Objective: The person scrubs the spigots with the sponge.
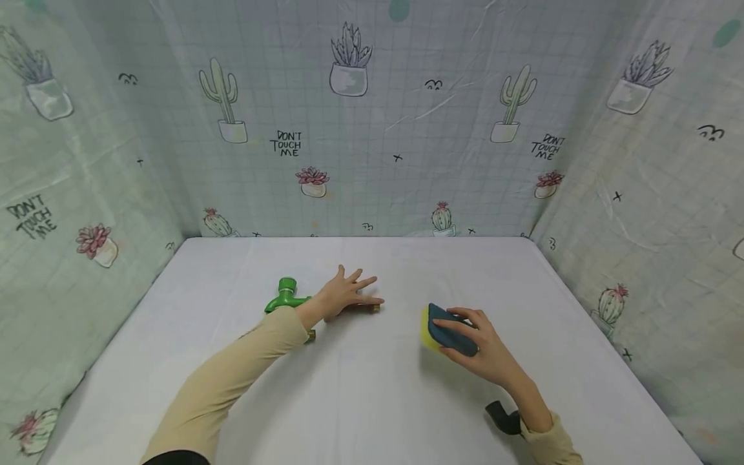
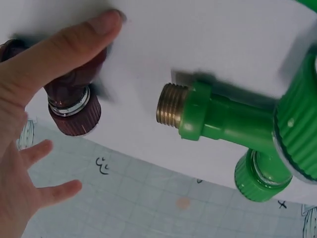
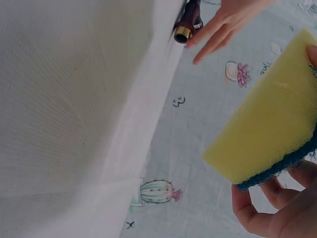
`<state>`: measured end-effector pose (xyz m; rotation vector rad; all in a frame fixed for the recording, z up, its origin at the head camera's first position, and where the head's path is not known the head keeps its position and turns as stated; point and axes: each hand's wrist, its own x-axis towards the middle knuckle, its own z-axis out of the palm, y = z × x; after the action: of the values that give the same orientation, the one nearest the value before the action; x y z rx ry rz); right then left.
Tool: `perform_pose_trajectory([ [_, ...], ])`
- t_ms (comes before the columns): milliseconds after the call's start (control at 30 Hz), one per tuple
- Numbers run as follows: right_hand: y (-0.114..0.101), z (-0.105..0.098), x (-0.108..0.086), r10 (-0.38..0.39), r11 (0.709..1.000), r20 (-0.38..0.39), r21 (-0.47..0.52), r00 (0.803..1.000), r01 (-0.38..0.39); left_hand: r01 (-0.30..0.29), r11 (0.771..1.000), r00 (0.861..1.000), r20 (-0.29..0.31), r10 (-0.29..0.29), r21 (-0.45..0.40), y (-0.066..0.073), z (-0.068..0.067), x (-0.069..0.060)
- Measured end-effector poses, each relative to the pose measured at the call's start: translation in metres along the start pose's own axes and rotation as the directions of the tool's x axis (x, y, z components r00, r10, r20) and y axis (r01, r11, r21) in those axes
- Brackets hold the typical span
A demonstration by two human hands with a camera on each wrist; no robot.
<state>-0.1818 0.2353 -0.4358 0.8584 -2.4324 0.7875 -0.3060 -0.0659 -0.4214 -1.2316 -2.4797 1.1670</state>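
Pinched between fingers and thumb over its dark blue back, a scouring sponge [image 1: 450,330] sits in the right hand [image 1: 484,352], which is closed only to the sponge's own width. To the sponge's left, the left hand [image 1: 341,294] is splayed over a dark red tap [image 2: 74,115]; whether it touches the tap, I cannot tell. Farther left of the sponge lies a green tap [image 1: 287,294] with a threaded brass end. A light edge hold should serve the sponge best, keeping the foam uncrushed; for the red tap, curling round the body looks surer than taking the brass end. No brand is legible on sponge or taps. Beyond the sponge and to either side, the cactus-print cloth [image 1: 372,129] reads "DON'T TOUCH ME" in black capitals.
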Motion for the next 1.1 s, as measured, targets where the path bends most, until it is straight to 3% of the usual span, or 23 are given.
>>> perform_pose_trajectory([
  [133,-0.001,-0.001,0.001,-0.009,1.000,0.003,-0.001,1.000,0.009,0.018,0.996,1.000,0.027,-0.015,-0.088,0.002,-0.002,0.000],
  [267,-0.001,-0.001,0.001,-0.014,1.000,0.005,-0.006,1.000,0.014,0.022,0.989,0.999,-0.022,-0.025,-0.144,0.004,-0.003,-0.001],
  [367,-0.001,0.000,0.000,-0.014,1.000,0.006,-0.010,1.000,0.014,0.025,0.991,0.998,-0.054,-0.032,-0.128,0.006,-0.003,-0.001],
  [700,-0.004,0.001,-0.001,0.009,1.000,0.026,0.003,1.000,-0.009,0.045,0.995,0.998,-0.032,-0.048,-0.093,0.014,0.000,-0.001],
  [833,-0.004,0.001,-0.001,0.005,1.000,0.021,-0.001,1.000,-0.005,0.058,0.998,0.994,-0.093,-0.061,-0.038,0.012,0.005,-0.003],
  [900,-0.004,0.001,-0.001,0.000,1.000,0.021,-0.007,1.000,0.001,0.073,0.997,0.980,-0.185,-0.074,-0.011,0.011,0.009,-0.006],
  [1000,-0.003,0.002,-0.001,0.001,1.000,0.024,-0.012,1.000,-0.001,0.102,0.994,0.941,-0.321,-0.105,-0.028,0.009,0.011,-0.012],
  [1100,-0.002,0.001,0.000,-0.004,1.000,0.016,-0.016,1.000,0.004,0.123,0.987,0.907,-0.392,-0.153,-0.101,0.005,0.007,-0.017],
])
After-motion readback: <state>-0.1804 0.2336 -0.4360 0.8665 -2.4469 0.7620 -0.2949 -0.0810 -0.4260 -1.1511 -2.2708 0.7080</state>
